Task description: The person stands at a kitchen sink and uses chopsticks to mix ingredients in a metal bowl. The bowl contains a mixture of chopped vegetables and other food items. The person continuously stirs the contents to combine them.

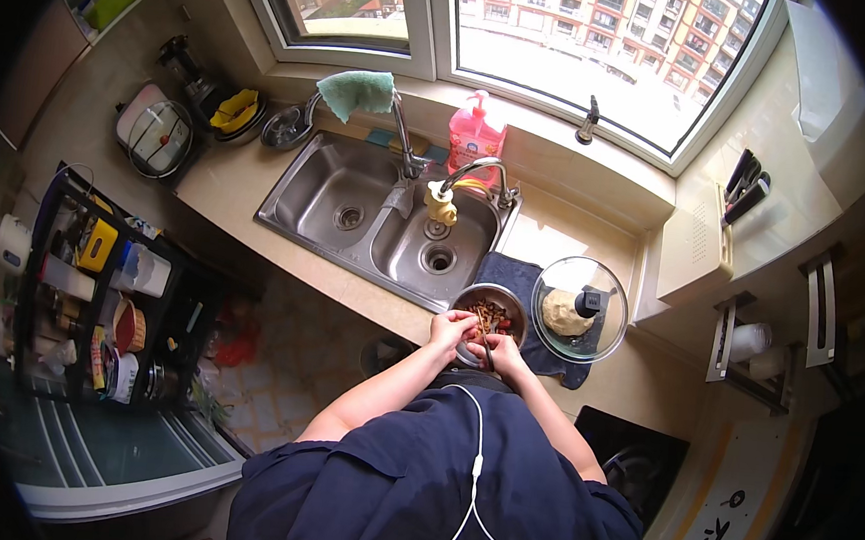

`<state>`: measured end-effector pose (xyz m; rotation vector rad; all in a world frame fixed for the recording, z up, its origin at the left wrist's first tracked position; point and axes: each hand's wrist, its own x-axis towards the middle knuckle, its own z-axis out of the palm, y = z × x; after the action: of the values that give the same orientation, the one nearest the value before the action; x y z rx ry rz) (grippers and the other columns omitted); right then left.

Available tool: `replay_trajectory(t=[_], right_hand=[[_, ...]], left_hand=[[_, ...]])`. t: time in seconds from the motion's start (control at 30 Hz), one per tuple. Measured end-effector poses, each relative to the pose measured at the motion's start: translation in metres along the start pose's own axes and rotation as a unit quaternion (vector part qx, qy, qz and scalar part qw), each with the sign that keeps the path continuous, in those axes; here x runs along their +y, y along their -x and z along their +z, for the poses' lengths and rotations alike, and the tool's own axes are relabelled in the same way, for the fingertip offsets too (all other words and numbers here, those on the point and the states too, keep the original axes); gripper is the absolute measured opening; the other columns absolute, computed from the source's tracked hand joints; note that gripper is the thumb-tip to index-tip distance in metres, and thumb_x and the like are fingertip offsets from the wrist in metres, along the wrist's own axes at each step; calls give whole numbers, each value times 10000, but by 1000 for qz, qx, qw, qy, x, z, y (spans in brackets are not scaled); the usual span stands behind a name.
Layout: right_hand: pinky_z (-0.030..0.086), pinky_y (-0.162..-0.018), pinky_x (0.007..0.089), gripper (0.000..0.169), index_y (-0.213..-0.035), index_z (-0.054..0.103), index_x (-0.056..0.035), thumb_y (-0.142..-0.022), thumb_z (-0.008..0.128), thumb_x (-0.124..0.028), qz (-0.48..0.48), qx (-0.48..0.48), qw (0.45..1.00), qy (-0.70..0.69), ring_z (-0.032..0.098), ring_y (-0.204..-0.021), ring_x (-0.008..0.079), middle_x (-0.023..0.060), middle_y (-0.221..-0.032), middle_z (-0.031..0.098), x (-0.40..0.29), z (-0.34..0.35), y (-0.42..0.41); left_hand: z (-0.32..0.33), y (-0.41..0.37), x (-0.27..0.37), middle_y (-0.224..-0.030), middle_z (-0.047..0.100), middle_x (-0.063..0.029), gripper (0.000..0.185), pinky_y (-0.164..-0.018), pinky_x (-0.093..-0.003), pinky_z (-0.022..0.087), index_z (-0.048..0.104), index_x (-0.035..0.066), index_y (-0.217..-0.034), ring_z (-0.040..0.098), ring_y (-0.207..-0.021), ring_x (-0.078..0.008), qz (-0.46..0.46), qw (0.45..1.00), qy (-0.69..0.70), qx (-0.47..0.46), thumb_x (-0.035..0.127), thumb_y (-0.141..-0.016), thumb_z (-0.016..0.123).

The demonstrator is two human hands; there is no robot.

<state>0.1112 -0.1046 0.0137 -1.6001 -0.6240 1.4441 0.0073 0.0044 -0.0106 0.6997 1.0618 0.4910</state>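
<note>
Both my hands are over a metal bowl point(523, 323) at the counter's front edge. Chopped brown and red food pieces point(500, 321) lie inside it. My left hand point(452, 333) is at the bowl's left side, its fingertips pinched around what looks like a small brown piece of food. A slim dark-handled cutting tool point(488, 355), perhaps scissors, is in my right hand point(505, 356), pointing away from me; my fingers partly cover it. Just right of the bowl, a clear glass lid point(545, 279) with a black knob covers a ball of dough point(563, 314).
A dark blue cloth point(506, 269) lies under the bowl and lidded dough. Left of them is a double steel sink point(333, 180) with two taps. A pink pump bottle point(476, 141) stands behind it. A knife holder point(698, 243) is at right, a loaded rack point(118, 301) at left.
</note>
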Motion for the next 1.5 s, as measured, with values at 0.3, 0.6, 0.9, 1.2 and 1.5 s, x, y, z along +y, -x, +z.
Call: replay_trajectory(t=[0.3, 0.6, 0.9, 1.2, 1.5], right_hand=[[402, -475, 209, 302, -853, 638, -15, -779, 740, -290, 5, 48, 998, -42, 495, -505, 64, 9, -664, 593, 1, -4, -3], [399, -488, 185, 266, -903, 626, -12, -824, 696, -256, -7, 52, 997, -49, 502, -534, 53, 6, -671, 584, -5, -4, 2], [485, -720, 394, 564, -906, 625, -26, -642, 764, -504, -140, 166, 892, 396, 615, -794, 285, 124, -831, 623, -5, -1, 6], [485, -720, 409, 549, -859, 597, -47, -640, 750, -526, -103, 158, 884, 429, 602, -843, 293, 113, -873, 590, -2, -3, 6], [490, -708, 421, 523, -875, 585, -51, -634, 765, -478, -161, 168, 860, 455, 608, -826, 315, 117, -857, 586, 2, -6, 5]], left_hand=[[-1, -6, 4, -964, 610, -100, 268, -789, -272, 504, 570, -5, -1110, 583, -862, -164, -2, 995, 93, -49, -14, -851, 501], [1, -4, 5, -1151, 555, -161, 279, -951, -349, 465, 418, 4, -1177, 553, -1083, -239, 1, 986, 126, -114, -37, -902, 430], [3, -4, 2, -1170, 553, -155, 234, -952, -356, 469, 426, 14, -1154, 558, -1091, -231, 7, 985, 116, -131, 3, -924, 469], [9, 6, 4, -1206, 527, -182, 414, -970, -371, 452, 283, 4, -1297, 535, -1128, -250, -19, 988, 60, -144, -9, -920, 455], [6, -4, -5, -1218, 520, -215, 696, -953, -345, 463, -9, 20, -1432, 560, -1095, -253, -6, 985, 4, -174, -18, -913, 453]])
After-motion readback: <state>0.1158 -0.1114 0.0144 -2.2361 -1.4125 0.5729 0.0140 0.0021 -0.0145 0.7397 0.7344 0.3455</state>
